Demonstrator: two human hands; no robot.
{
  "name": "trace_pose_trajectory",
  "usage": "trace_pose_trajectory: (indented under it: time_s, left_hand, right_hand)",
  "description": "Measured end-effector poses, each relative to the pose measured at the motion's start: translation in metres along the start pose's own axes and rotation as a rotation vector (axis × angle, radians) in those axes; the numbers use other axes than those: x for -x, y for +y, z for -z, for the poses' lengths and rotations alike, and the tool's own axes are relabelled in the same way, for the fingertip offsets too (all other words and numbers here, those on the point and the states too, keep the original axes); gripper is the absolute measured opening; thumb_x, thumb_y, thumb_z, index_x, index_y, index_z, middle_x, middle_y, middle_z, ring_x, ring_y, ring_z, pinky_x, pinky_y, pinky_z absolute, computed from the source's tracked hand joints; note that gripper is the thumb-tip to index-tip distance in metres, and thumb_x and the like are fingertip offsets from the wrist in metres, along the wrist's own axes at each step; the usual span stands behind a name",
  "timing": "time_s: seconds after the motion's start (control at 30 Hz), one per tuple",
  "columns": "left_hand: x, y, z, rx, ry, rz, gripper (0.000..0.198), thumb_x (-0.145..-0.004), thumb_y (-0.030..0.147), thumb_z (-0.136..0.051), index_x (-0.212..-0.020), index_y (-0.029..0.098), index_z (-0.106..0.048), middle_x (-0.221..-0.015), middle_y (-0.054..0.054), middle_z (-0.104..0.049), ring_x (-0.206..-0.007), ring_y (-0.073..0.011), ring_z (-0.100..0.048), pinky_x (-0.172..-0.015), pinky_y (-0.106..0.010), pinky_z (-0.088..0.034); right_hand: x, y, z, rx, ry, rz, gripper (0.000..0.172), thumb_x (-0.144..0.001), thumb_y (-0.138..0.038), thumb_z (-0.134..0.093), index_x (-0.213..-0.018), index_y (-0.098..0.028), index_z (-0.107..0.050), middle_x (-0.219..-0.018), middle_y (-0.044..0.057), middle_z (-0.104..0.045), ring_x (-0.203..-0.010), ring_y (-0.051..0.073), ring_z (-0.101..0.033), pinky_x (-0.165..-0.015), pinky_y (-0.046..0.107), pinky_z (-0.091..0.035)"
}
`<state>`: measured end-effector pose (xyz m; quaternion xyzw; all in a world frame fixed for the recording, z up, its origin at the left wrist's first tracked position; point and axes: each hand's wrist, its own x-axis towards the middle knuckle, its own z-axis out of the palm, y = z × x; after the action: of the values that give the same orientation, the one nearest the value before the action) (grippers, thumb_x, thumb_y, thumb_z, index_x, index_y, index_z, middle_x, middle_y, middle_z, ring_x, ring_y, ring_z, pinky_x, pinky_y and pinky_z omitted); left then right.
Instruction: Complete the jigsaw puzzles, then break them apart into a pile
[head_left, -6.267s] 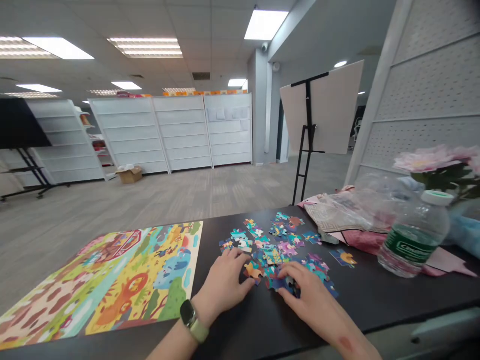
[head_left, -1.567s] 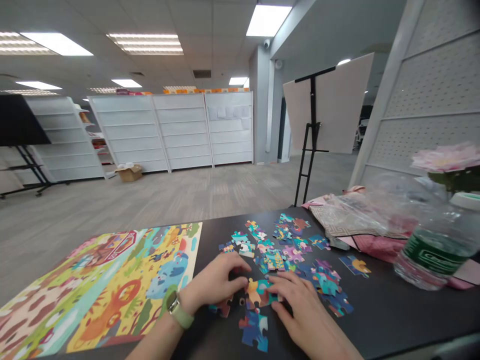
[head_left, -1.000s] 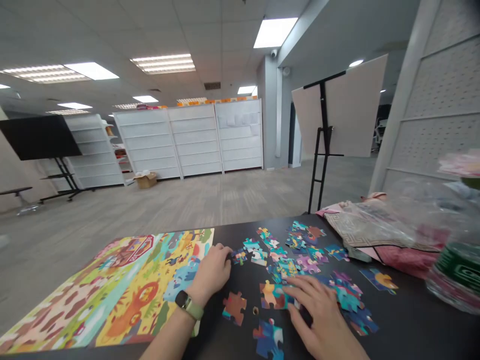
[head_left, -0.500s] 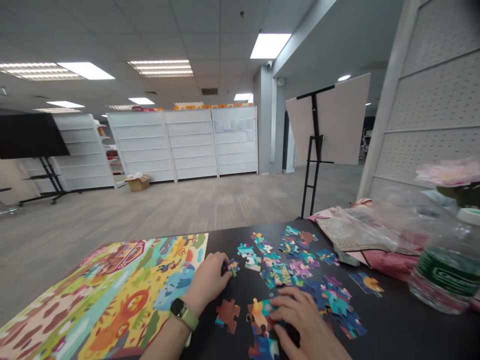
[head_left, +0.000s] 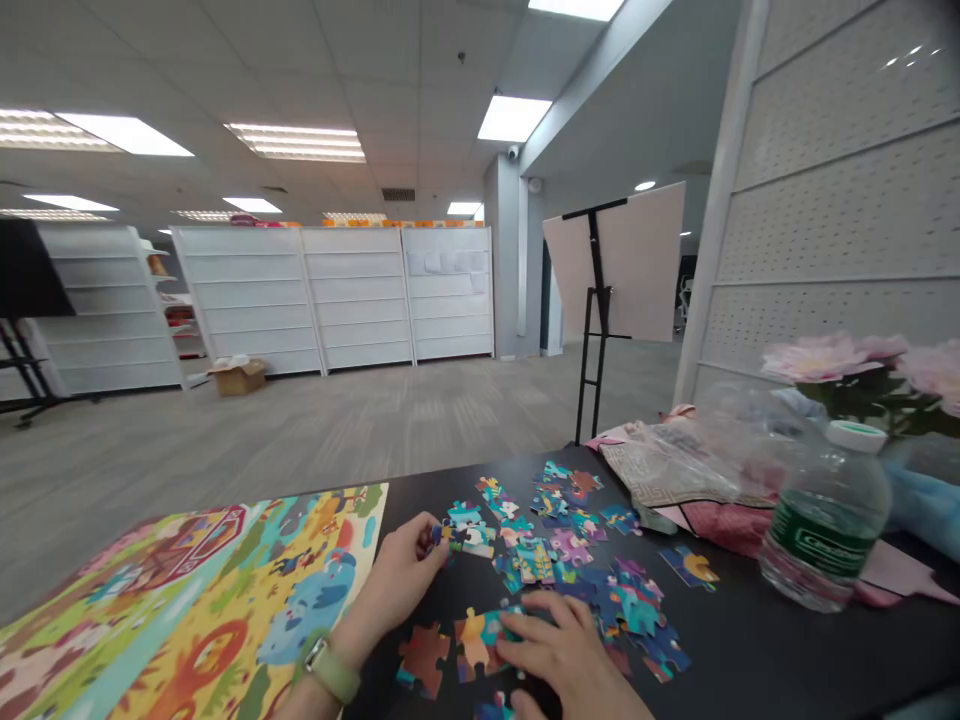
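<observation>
bright cardboard fills the view: at far left the picture board (head_left: 187, 590) lies flat on the dark surface (head_left: 750, 640). next comes my left hand (head_left: 397, 585), watch (head_left: 328, 668) on the wrist, its grip narrowed to a pinch on a small blue piece (head_left: 444, 535) at the near edge of the scattered pieces (head_left: 570, 545). a brown piece (head_left: 424, 655) lies loose below it, apart. my right hand (head_left: 562, 660) rests flat, grip slack and holding nothing, fingertips pressing the orange-and-teal cluster (head_left: 480, 635). farther right, a lone piece (head_left: 690, 565) and a water bottle (head_left: 821, 525) stand clear. i judge this a fitting step: one candidate picked, the cluster pinned. a next move would call for carrying the pinched piece across and turning its tabs to match.
</observation>
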<state>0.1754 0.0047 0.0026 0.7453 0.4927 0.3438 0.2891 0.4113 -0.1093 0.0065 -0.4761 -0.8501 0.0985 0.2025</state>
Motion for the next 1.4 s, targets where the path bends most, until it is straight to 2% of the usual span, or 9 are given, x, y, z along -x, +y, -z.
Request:
trace_pose_trajectory:
  time_s: [0.07,0.17,0.23,0.3,0.53,0.7,0.87,1.13,1.4]
  left_hand:
    - [0.000,-0.001,-0.004,0.126,-0.011,0.000,0.018,-0.086,0.036,-0.056,-0.081,0.019,-0.054,-0.071,0.003,-0.055,-0.068,-0.0156,-0.053,-0.062,-0.025,-0.037]
    - [0.001,-0.002,-0.012,0.270,-0.066,-0.003,0.024,-0.082,0.028,-0.058,-0.103,0.018,-0.059,-0.071,0.004,-0.054,-0.067,-0.0141,-0.052,-0.062,-0.024,-0.038]
    - [0.003,-0.001,-0.019,0.311,-0.097,-0.008,0.040,-0.081,0.023,-0.059,-0.121,0.017,-0.058,-0.070,0.006,-0.050,-0.064,-0.0126,-0.051,-0.061,-0.023,-0.039]
    - [0.006,0.001,-0.027,0.340,-0.126,-0.008,0.045,-0.080,0.021,-0.062,-0.124,0.016,-0.058,-0.073,0.005,-0.051,-0.064,-0.0120,-0.053,-0.062,-0.023,-0.041]
    - [0.012,0.014,-0.040,0.144,-0.133,-0.060,0.026,-0.085,0.028,-0.065,-0.109,0.019,-0.069,-0.077,0.001,-0.064,-0.069,-0.0154,-0.060,-0.064,-0.024,-0.045]
    - [0.011,0.013,-0.038,-0.001,-0.093,-0.103,0.030,-0.086,0.026,-0.064,-0.115,0.023,-0.071,-0.084,0.000,-0.070,-0.077,-0.0182,-0.063,-0.075,-0.028,-0.048]
    - [0.012,0.010,-0.032,-0.117,-0.078,-0.113,0.036,-0.088,0.028,-0.061,-0.122,0.024,-0.070,-0.096,-0.004,-0.072,-0.087,-0.0218,-0.064,-0.083,-0.032,-0.049]
    - [0.012,0.010,-0.022,-0.166,-0.151,-0.139,0.038,-0.085,0.024,-0.062,-0.122,0.026,-0.070,-0.108,-0.004,-0.072,-0.099,-0.0224,-0.064,-0.092,-0.032,-0.047]
    - [0.012,0.012,-0.025,-0.183,-0.146,-0.155,0.036,-0.084,0.025,-0.064,-0.120,0.025,-0.072,-0.103,-0.005,-0.071,-0.098,-0.0247,-0.063,-0.091,-0.035,-0.046]
  right_hand:
    - [0.001,0.004,-0.004,0.003,0.042,0.019,0.053,-0.076,-0.013,-0.058,-0.123,-0.035,-0.068,-0.133,-0.003,-0.066,-0.124,0.029,-0.054,-0.104,0.047,-0.042]
    - [0.001,0.015,-0.012,-0.030,0.275,-0.084,0.052,-0.081,-0.008,-0.045,-0.124,-0.026,-0.067,-0.134,0.004,-0.065,-0.127,0.027,-0.052,-0.107,0.048,-0.040]
    - [0.001,0.023,-0.016,-0.075,0.419,-0.201,0.049,-0.081,-0.004,-0.038,-0.114,-0.021,-0.070,-0.124,0.007,-0.069,-0.123,0.026,-0.054,-0.107,0.048,-0.041]
    - [-0.001,0.027,-0.018,-0.122,0.452,-0.269,0.044,-0.080,-0.003,-0.036,-0.101,-0.021,-0.070,-0.112,0.008,-0.071,-0.115,0.025,-0.057,-0.103,0.046,-0.045]
    - [-0.008,0.010,-0.016,-0.050,0.254,-0.173,0.037,-0.079,-0.001,-0.042,-0.090,-0.023,-0.070,-0.100,0.005,-0.073,-0.115,0.027,-0.056,-0.098,0.047,-0.044]
    - [-0.008,0.006,-0.014,0.014,0.150,-0.130,0.038,-0.083,-0.004,-0.045,-0.093,-0.026,-0.074,-0.108,0.003,-0.072,-0.119,0.027,-0.055,-0.102,0.049,-0.040]
    - [-0.006,0.002,-0.009,0.028,0.096,-0.086,0.042,-0.084,-0.008,-0.047,-0.106,-0.032,-0.074,-0.119,0.000,-0.071,-0.126,0.027,-0.050,-0.105,0.050,-0.037]
    - [-0.006,-0.004,-0.005,-0.027,0.010,-0.143,0.022,-0.089,-0.034,-0.061,-0.107,-0.031,-0.074,-0.127,0.000,-0.069,-0.133,0.030,-0.045,-0.108,0.052,-0.032]
    - [-0.004,-0.003,-0.008,-0.032,0.049,-0.127,0.023,-0.090,-0.032,-0.061,-0.109,-0.031,-0.074,-0.127,0.001,-0.070,-0.132,0.029,-0.047,-0.107,0.050,-0.035]
